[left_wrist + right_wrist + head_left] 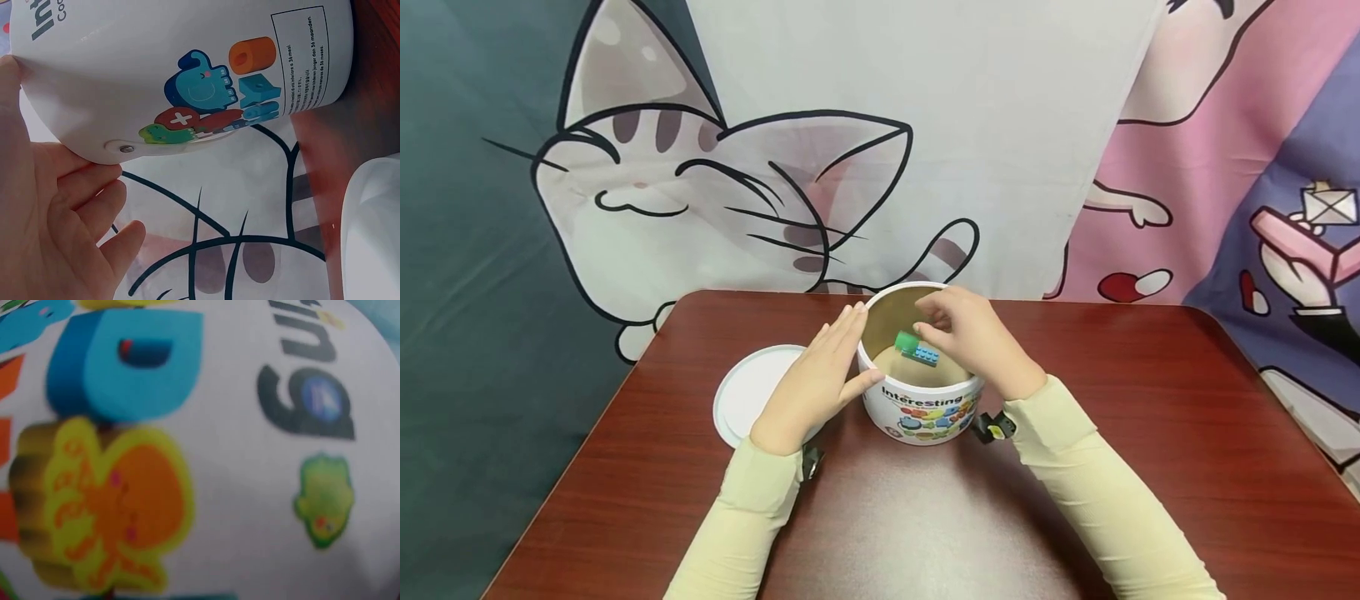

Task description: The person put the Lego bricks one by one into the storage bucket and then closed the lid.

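A white printed bucket (917,417) stands upright and uncovered on the table. Inside, a blue studded toy brick (927,356) lies against a green rounded block (907,342) on the bottom. My left hand (820,375) rests on the bucket's left side with its fingers extended; the left wrist view shows the hand (69,200) touching the bucket wall (125,75) near the rim. Over the right part of the opening, my right hand (973,337) has loosely bent fingers, and nothing shows between them. Only the bucket's printed wall (237,487) fills the right wrist view.
A round white lid (752,387) lies flat on the reddish-brown table (1150,433), left of the bucket and partly behind the left hand. Beyond the table's far edge hangs a cartoon-printed cloth (1015,150).
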Motion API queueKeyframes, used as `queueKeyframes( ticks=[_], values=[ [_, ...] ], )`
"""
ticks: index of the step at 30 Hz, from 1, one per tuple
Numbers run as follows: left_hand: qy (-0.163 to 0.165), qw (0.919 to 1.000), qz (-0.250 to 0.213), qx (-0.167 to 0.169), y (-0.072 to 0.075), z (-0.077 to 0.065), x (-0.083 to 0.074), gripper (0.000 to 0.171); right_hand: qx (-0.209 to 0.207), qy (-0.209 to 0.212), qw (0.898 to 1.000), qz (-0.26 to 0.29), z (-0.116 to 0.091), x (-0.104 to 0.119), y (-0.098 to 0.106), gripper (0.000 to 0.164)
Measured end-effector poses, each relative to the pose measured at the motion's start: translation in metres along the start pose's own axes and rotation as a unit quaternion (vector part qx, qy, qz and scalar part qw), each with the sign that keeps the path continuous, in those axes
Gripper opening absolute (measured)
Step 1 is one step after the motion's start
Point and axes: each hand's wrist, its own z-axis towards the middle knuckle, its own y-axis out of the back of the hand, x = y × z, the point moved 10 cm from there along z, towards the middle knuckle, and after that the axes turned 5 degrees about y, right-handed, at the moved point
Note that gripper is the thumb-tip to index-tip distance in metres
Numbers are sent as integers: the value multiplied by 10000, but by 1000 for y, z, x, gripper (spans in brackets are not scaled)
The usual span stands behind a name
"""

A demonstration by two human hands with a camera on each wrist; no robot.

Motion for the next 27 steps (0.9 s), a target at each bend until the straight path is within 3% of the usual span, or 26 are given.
queueKeyframes(
  ticks=[6,17,27],
  values=[
    [77,10000,22,29,-2,0,1,83,-221,1,9997,94,-5,-2,6,21],
    [90,9999,-46,12,-3,0,3,83,-698,453,9965,-30,-32,4,41,16],
    [90,9999,-75,52,-3,0,3,83,-484,390,9978,-225,-64,-4,62,24]
  ],
)
